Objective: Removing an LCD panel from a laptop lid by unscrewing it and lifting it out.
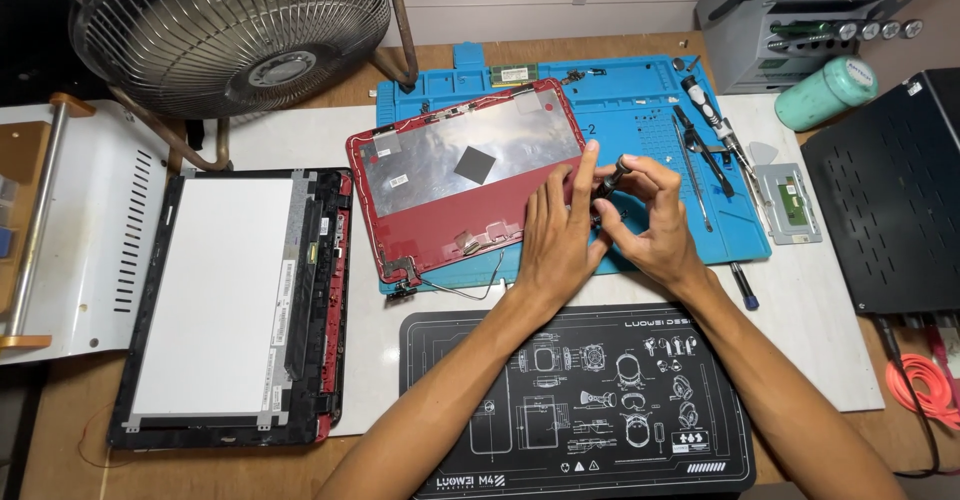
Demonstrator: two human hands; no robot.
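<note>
Red laptop lid on blue mat

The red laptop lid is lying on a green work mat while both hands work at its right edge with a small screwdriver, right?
Not quite: in the head view the red laptop lid lies on a blue work mat, not green. The left hand and right hand do work at its right edge with a small screwdriver.

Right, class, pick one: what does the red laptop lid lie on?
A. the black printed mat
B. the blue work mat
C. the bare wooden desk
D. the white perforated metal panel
B: the red laptop lid lies inner side up on the blue work mat, whose edges show around it, while the black printed mat sits nearer the person with nothing of the lid on it.
</note>
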